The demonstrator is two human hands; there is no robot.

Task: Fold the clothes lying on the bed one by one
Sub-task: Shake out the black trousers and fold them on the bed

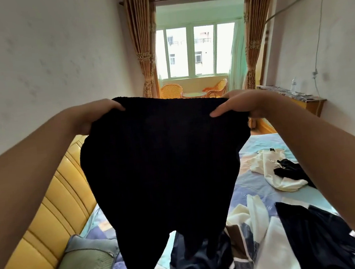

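Both hands are up in the air holding a black knit garment (164,167) above the bed (257,146). Left hand (93,117) and right hand (244,104) each pinch a top corner, stretched wide. More clothes (278,172) are lying on the bed underneath.

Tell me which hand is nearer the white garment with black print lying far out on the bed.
Right. The right hand grips the held black garment at its top corner, up and slightly left of the white garment; the left hand grips the opposite corner, far across.
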